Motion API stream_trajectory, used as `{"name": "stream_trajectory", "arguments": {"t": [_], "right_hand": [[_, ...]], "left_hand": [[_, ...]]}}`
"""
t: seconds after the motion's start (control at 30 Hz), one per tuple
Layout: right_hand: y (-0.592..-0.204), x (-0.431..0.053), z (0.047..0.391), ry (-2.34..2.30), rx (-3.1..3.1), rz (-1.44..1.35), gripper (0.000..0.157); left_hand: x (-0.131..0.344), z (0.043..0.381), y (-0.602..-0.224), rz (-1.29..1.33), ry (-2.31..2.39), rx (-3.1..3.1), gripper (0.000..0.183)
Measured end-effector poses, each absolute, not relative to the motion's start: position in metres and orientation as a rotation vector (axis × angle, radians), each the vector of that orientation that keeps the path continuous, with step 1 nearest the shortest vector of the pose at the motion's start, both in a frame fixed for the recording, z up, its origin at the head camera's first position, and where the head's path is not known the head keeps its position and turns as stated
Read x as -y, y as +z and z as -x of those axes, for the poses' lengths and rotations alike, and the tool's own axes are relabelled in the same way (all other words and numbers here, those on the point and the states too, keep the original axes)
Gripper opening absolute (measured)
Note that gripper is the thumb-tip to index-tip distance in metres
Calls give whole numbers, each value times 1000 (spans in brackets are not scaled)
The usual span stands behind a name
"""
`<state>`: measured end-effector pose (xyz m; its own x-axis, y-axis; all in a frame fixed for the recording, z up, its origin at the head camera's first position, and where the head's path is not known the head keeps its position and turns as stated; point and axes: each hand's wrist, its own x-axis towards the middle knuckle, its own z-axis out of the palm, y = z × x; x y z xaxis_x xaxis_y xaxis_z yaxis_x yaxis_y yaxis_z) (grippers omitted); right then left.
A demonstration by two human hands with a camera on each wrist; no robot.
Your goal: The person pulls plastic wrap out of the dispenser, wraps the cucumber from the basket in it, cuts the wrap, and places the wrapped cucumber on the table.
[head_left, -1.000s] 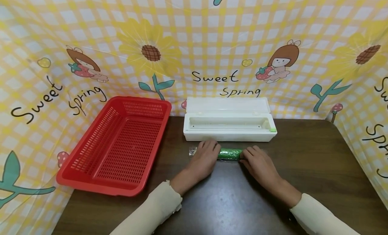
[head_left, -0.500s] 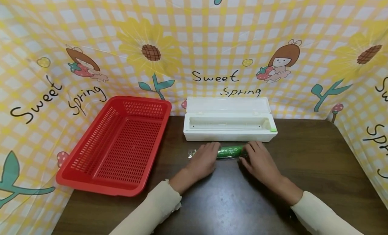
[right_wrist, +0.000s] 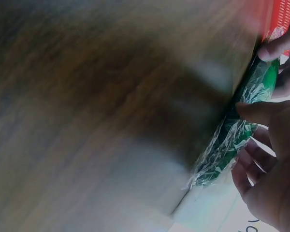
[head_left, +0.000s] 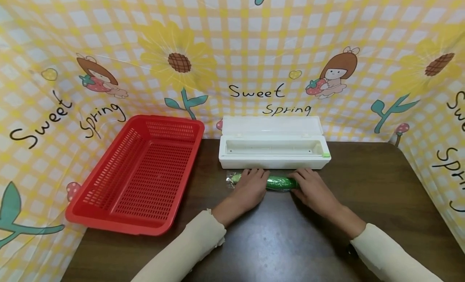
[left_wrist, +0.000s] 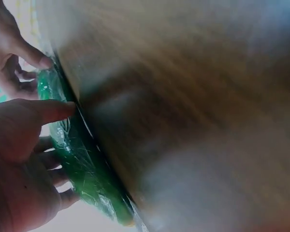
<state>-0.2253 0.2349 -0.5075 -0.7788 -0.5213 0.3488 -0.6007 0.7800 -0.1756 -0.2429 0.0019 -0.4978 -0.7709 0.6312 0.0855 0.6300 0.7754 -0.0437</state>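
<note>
A green cucumber (head_left: 281, 183) in clear plastic wrap lies crosswise on the table, just in front of the white box. My left hand (head_left: 250, 189) holds it left of its middle, and its pale left end shows beyond the fingers with loose film sticking out. Toward the other end, my right hand (head_left: 315, 191) grips it, covering that tip in the head view. In the left wrist view, the left thumb (left_wrist: 58, 110) lies on the near side of the cucumber (left_wrist: 94, 179), fingers behind. Crinkled wrap (right_wrist: 208, 166) bunches past the right hand (right_wrist: 280, 154) in the right wrist view.
The long white cling-film dispenser box (head_left: 274, 164) stands behind the cucumber, lid (head_left: 270, 125) raised, with a green slider (head_left: 326, 155) at its right. A red perforated basket (head_left: 168, 211) sits on the left. A checked cloth (head_left: 254, 51) hangs behind the brown table (head_left: 276, 241).
Both hands have shifted slightly right along the cucumber, the left one more. More of its pale left end shows now, and the cucumber appears turned a little.
</note>
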Motion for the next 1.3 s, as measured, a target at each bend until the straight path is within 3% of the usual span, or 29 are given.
{"name": "stream_trajectory", "arguments": {"t": [0.17,0.3,0.43,0.7,0.9,1.0,1.1,1.17,1.3], "right_hand": [[-498,-238,226,469,2827,-865,49],[-484,-245,228,677,3013,-838,55],[-477,-252,228,795,3090,-907,51],[-482,-261,215,245,2669,-1218,52],[-483,-267,212,-62,2554,-1263,53],[-480,-269,211,202,2789,-1184,53],[-471,-270,213,891,3123,-965,70],[-464,-273,215,1347,3259,-707,74],[-457,-279,216,2126,3268,-360,62]], "left_hand": [[0,244,-499,1084,27,2810,22],[3,239,-492,1100,-17,2769,29],[7,235,-483,1094,7,2712,36],[12,237,-464,1222,-148,2895,39],[15,240,-449,1286,-317,3083,34],[16,241,-446,1299,-231,3004,35],[19,240,-445,1270,-116,2880,41],[21,240,-447,1251,-98,2826,42],[25,237,-451,1246,-121,2739,36]]}}
